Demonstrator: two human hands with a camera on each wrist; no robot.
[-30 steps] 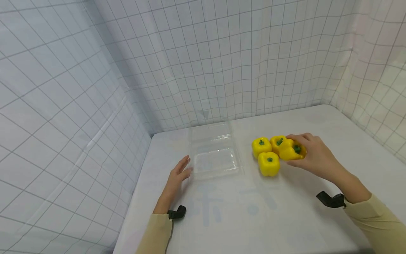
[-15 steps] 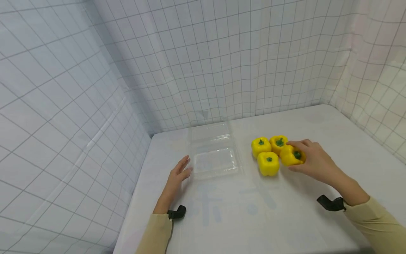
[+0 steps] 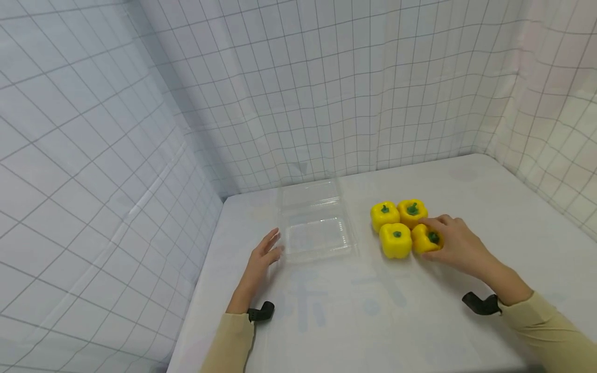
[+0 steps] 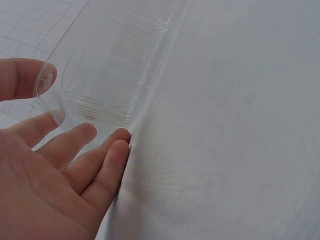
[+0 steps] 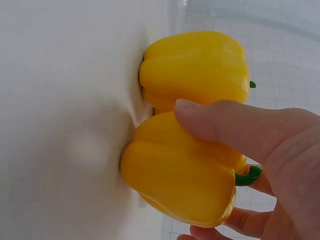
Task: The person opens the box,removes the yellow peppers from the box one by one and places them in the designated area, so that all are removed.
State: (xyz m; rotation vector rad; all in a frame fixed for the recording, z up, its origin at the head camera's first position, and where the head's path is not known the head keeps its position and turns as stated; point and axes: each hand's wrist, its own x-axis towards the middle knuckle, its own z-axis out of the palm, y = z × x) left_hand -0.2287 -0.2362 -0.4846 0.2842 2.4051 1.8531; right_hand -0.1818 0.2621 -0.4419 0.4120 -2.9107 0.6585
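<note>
Four-lobed yellow bell peppers with green stems stand grouped at the right in the head view. My right hand [image 3: 459, 246] grips the nearest-right bell pepper [image 5: 180, 175] between thumb and fingers. It sits on the table, close beside the front bell pepper [image 3: 395, 241]. Behind them are the back-left bell pepper [image 3: 384, 216] and the back-right bell pepper [image 3: 412, 212]. To the left lies a clear plastic clamshell box [image 3: 317, 237], its lid [image 3: 310, 194] laid back. My left hand [image 3: 258, 261] rests against the box's left side with loosely extended fingers [image 4: 75, 142].
A white table [image 3: 354, 326] carries everything, with faint bluish marks on its near part. White grid-patterned curtains [image 3: 326, 93] close it in behind and on both sides.
My right hand has brought its bell pepper down and toward me, from over the back-right one to the table beside the front one. My left hand has stayed still.
</note>
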